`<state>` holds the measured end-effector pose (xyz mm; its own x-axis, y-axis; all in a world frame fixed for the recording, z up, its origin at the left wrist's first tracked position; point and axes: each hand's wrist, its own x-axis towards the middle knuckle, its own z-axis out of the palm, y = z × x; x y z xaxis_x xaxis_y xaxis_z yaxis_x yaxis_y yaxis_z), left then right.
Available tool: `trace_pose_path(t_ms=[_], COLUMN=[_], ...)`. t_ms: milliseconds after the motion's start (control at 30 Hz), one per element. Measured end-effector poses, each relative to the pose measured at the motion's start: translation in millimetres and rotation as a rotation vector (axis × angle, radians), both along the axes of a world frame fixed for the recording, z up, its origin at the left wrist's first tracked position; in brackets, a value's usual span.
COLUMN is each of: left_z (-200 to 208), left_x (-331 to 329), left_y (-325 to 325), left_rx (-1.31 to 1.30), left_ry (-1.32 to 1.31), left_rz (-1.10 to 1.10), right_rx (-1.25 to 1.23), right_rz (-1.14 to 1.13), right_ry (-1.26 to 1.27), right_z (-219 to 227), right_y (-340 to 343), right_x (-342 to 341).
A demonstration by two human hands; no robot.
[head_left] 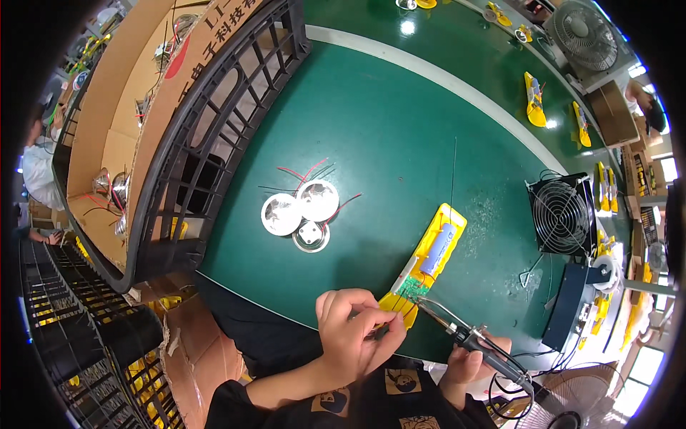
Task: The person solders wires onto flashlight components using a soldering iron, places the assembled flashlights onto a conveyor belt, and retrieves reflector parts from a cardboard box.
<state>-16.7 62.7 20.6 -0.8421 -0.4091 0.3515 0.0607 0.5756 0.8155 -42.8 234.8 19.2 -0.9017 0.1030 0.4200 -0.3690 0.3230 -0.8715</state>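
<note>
A yellow plastic housing [451,219] lies slanted on the green table in front of me. Inside it sit a blue-purple cylindrical battery [437,249] and, nearer to me, a small green circuit board [414,287]. My right hand [471,361] grips a black-handled soldering iron [493,355], its tip close to the board. At the housing's near end, my left hand [357,332] pinches a thin wire by the board; the fingertips partly hide it. Three silver reflector cups [318,200] with red and black leads lie to the left of the housing.
A black plastic crate [214,136] with a cardboard box [107,154] of reflectors borders the left side. At right stand a small black fan [559,216] and a dark box with a white spool [606,274]. Beyond the pale rail [429,71] lie more yellow housings [534,100].
</note>
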Motion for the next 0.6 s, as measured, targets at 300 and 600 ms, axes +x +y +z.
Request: trace_pose_path(t_ms=[300, 600], left_z=[-0.4, -3.3], left_x=[-0.2, 0.7], left_y=[-0.9, -1.4], left_rx=[0.007, -0.009], left_ry=[0.015, 0.026], left_rz=[0.007, 0.006], right_rx=[0.058, 0.103], right_rz=[-0.028, -0.079], right_ry=[0.055, 0.013], right_z=[3.3, 10.1], right_y=[0.3, -6.3], right_x=[0.1, 1.0])
